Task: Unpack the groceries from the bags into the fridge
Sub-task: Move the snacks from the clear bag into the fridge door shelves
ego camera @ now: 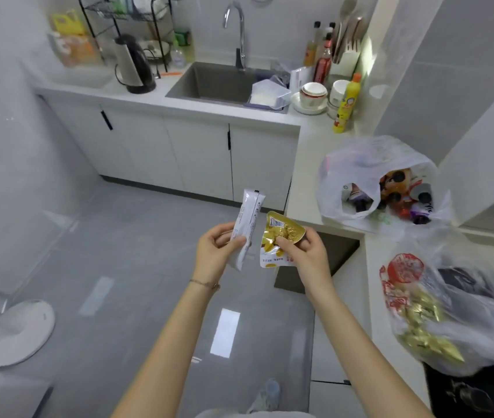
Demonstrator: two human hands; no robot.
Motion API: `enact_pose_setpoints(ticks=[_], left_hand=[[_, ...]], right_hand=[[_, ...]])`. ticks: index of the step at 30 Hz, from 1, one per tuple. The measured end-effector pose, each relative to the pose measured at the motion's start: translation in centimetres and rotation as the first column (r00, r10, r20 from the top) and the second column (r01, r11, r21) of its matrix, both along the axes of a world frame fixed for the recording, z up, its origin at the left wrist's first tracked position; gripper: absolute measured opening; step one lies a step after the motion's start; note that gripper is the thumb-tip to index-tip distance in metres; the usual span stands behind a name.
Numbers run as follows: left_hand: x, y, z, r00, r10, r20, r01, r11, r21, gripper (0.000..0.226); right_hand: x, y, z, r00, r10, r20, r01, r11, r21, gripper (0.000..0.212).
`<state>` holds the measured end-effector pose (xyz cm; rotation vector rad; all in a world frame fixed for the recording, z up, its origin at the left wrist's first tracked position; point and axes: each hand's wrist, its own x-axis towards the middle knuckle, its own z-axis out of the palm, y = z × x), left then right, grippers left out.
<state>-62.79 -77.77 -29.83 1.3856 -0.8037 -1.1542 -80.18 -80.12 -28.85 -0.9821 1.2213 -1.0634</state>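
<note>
Over the grey floor [119,236], at mid-view, I have both hands raised in front of the white counter [303,188]. My left hand [215,248] grips a long white packet [247,224] near its lower end, thumb across the front and fingers curled behind it. The packet stands nearly upright, leaning slightly right. My right hand [303,251] pinches a gold packet [280,236] just beside it, thumb on the printed face and fingers folded underneath. The two packets are close, but I cannot tell if they touch.

To the right, the far bag [375,176] sits on the counter, its mouth gaping toward me with small bottles and dark-capped packs inside. The near bag [450,312], printed red, holds a heap of gold-wrapped pieces. Far back, a steel sink [218,79] is set into the counter, with a black kettle [132,64] to its left.
</note>
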Motion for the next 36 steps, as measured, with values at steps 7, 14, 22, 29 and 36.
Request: enact_pose_setpoints(ticks=[7,14,22,29,36], left_hand=[[9.1,9.2,0.0,0.992,0.123,-0.022,-0.124,0.992,-0.024,0.029],[17.5,21.3,0.8,0.969,0.242,-0.042,-0.244,0.968,-0.057,0.025],[27.0,34.1,1.7,0.897,0.441,0.010,-0.439,0.894,-0.089,0.023],[30.7,40.9,2.2,0.785,0.619,-0.025,-0.617,0.777,-0.124,0.025],[34.7,45.1,4.3,0.598,0.792,-0.127,-0.801,0.582,-0.143,0.027]], right_hand=[[10.0,6.8,0.7,0.991,0.128,-0.033,-0.128,0.991,-0.021,0.025],[20.3,15.7,1.1,0.965,0.260,-0.009,-0.260,0.965,-0.026,0.023],[29.3,25.3,1.7,0.895,0.445,0.023,-0.444,0.895,-0.052,0.021],[35.6,30.4,3.2,0.768,0.641,-0.010,-0.638,0.763,-0.107,0.024],[41.6,32.2,6.8,0.585,0.809,-0.059,-0.797,0.561,-0.225,0.022]])
